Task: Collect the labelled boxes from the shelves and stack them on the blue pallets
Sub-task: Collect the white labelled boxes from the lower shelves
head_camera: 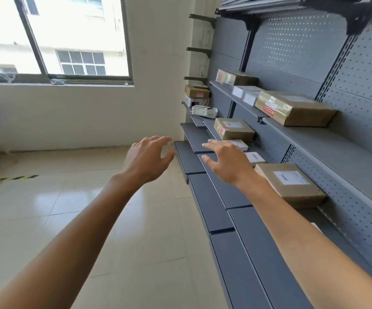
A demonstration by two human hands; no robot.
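Left hand (145, 157) and right hand (227, 161): fingers spread, holding nothing. Labelled box (234, 129) on the shelf (347, 152) lies just beyond the right fingertips

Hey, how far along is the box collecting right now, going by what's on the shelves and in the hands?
Done: nothing can be confirmed; no blue pallet is in view. In hand: nothing. The left hand and right hand are both open and empty, stretched toward the shelves. Left: several labelled boxes remain, including the brown box just beyond the right hand, the large box on the shelf above, and the nearest box.
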